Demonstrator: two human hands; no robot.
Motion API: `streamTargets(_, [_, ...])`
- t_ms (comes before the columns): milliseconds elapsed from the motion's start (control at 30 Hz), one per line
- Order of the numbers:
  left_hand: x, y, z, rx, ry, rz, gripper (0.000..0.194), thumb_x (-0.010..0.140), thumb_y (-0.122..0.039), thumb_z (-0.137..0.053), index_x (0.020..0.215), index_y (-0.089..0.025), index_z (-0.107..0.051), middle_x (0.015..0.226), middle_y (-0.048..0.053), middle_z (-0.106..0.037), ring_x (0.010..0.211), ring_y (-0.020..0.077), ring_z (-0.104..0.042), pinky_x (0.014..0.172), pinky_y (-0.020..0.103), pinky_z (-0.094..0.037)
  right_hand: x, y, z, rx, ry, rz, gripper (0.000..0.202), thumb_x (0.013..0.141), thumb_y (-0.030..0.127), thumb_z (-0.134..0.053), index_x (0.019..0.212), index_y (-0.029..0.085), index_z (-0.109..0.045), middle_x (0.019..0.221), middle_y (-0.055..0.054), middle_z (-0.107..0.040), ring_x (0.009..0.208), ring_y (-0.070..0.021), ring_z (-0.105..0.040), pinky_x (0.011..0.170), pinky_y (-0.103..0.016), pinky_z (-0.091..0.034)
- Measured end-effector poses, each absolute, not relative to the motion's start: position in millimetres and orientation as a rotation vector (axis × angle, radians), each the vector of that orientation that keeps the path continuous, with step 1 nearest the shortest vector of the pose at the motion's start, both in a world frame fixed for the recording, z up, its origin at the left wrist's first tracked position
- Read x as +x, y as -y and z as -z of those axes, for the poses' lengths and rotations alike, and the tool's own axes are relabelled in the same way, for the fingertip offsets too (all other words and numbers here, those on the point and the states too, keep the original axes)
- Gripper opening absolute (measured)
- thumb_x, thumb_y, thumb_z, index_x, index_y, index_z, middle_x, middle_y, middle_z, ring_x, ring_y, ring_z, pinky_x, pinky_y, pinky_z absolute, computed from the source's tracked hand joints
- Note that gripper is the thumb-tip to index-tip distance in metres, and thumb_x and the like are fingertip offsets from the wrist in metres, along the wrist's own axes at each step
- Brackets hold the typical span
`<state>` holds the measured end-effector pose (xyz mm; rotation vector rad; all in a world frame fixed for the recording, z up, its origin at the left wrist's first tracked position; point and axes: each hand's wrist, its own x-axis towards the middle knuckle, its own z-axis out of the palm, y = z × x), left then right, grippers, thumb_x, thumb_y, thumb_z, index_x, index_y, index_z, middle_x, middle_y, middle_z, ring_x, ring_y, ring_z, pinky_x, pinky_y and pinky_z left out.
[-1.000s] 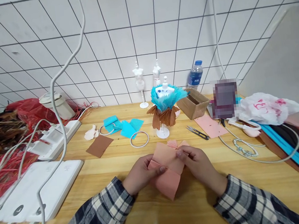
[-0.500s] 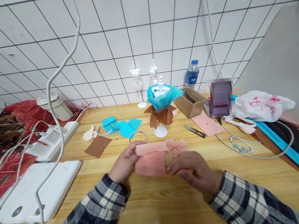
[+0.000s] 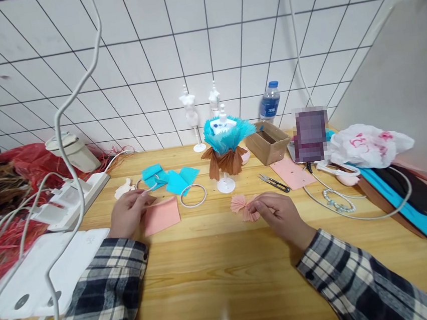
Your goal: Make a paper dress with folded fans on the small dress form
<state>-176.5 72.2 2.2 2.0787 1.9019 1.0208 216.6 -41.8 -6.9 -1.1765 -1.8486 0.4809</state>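
My left hand (image 3: 130, 213) is closed on the left edge of a pink paper sheet (image 3: 162, 215), low over the wooden table. Between the thumb and fingers of my right hand (image 3: 277, 216) is a pleated pink paper fan piece (image 3: 243, 207), spread like a bow. Behind my hands stands a small white mannequin (image 3: 226, 184) dressed in a blue fringed paper top (image 3: 228, 138) and brown pleated paper (image 3: 229, 163). A metal ring (image 3: 193, 195) lies between the pink sheet and the mannequin, beside blue paper pieces (image 3: 183, 180).
Snips (image 3: 274, 183), another pink sheet (image 3: 292, 172) and a cardboard box (image 3: 268, 143) are at right, near a bottle (image 3: 270, 101), a bracelet (image 3: 339, 201) and a plastic bag (image 3: 372, 144). A power strip (image 3: 72, 201) and white box (image 3: 69, 269) are left.
My hands have moved apart. The pink sheet has shifted left with my left hand, and my right hand has taken hold of the pleated piece.
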Motion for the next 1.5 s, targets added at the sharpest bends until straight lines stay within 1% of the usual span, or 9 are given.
streamTargets(167, [-172.1,-78.7,-1.9,2.249,-2.206,-0.992,0.035,0.087,-0.044,-0.051,0.09,-0.015,-0.071,0.097,0.013,-0.07,0.102,0.0314,-0.06,0.093,0.045,-0.042,226.8,34.5,7.7,-1.335,1.934,-0.334,0.04,0.099,0.036,-0.04,0.077,0.02,-0.07,0.078,-0.006,-0.072,0.077,-0.0186,-0.065,0.074,-0.032,-0.047])
streamTargets(300, [-134.3,-78.7,-6.7,2.609,-1.843,-0.76,0.032,0.09,-0.041,-0.05,0.097,-0.022,-0.074,0.11,0.008,-0.071,0.108,0.0276,-0.058,0.103,0.041,-0.034,236.8,24.3,13.2,-1.476,1.862,-0.281,0.038,0.097,0.035,-0.043,0.074,0.021,-0.069,0.076,-0.004,-0.071,0.075,-0.0189,-0.064,0.071,-0.033,-0.046])
streamTargets(600, [-114.1,-89.7,7.9,2.652,-1.839,-0.292,0.031,0.088,-0.035,-0.049,0.101,-0.022,-0.072,0.108,0.01,-0.072,0.108,0.0323,-0.058,0.092,0.045,-0.036,235.0,21.5,20.4,-1.469,1.864,-0.324,0.036,0.096,0.033,-0.045,0.074,0.02,-0.07,0.075,-0.004,-0.071,0.074,-0.0183,-0.064,0.072,-0.032,-0.047])
streamTargets(700, [-117.7,-84.8,1.2,2.644,-1.873,-0.429,0.027,0.088,-0.035,-0.049,0.088,-0.019,-0.071,0.101,0.011,-0.071,0.103,0.0311,-0.058,0.091,0.042,-0.038,235.5,20.3,19.9,-1.502,1.854,-0.32,0.036,0.095,0.033,-0.045,0.072,0.021,-0.07,0.074,-0.003,-0.071,0.074,-0.0185,-0.064,0.071,-0.032,-0.047])
streamTargets(833, [-116.9,-67.5,-10.2,2.373,-1.934,-1.263,0.022,0.093,-0.033,-0.047,0.099,-0.017,-0.062,0.105,0.01,-0.067,0.105,0.0257,-0.057,0.095,0.038,-0.039,237.8,18.2,20.3,-1.532,1.828,-0.325,0.035,0.095,0.032,-0.045,0.072,0.021,-0.069,0.073,-0.002,-0.071,0.073,-0.0186,-0.065,0.068,-0.031,-0.046])
streamTargets(1000, [-117.9,-54.6,-15.8,1.62,-1.963,-1.957,0.012,0.093,-0.025,-0.049,0.1,-0.017,-0.05,0.08,-0.002,-0.053,0.075,0.0143,-0.053,0.074,0.028,-0.043,238.1,18.0,22.1,-1.543,1.857,-0.342,0.035,0.095,0.033,-0.045,0.073,0.02,-0.069,0.074,-0.003,-0.07,0.073,-0.0184,-0.063,0.068,-0.031,-0.045])
streamTargets(1133, [-117.0,-55.8,-20.7,1.618,-1.84,-1.982,0.008,0.091,-0.022,-0.05,0.096,-0.018,-0.045,0.072,-0.005,-0.048,0.064,0.0103,-0.05,0.066,0.024,-0.042,234.8,19.2,21.7,-1.518,1.909,-0.391,0.031,0.094,0.034,-0.047,0.077,0.02,-0.069,0.073,-0.003,-0.068,0.069,-0.0168,-0.059,0.063,-0.029,-0.042])
streamTargets(1333, [-119.7,-51.3,-26.1,1.59,-1.433,-2.009,0.033,0.076,-0.011,-0.053,0.105,-0.02,-0.041,0.074,-0.007,-0.049,0.068,0.0086,-0.049,0.07,0.024,-0.042,228.6,21.0,21.1,-1.495,1.98,-0.448,0.027,0.093,0.031,-0.051,0.078,0.019,-0.069,0.075,-0.004,-0.067,0.071,-0.016,-0.058,0.065,-0.028,-0.041])
streamTargets(1500, [-118.7,-47.8,-26.8,1.974,-1.589,-1.361,0.019,0.073,-0.028,-0.063,0.09,-0.019,-0.062,0.089,-0.001,-0.062,0.08,0.0147,-0.055,0.07,0.026,-0.042,228.9,21.8,18.8,-1.502,1.964,-0.493,0.022,0.092,0.029,-0.054,0.081,0.019,-0.07,0.078,-0.004,-0.068,0.072,-0.0165,-0.059,0.068,-0.029,-0.042])
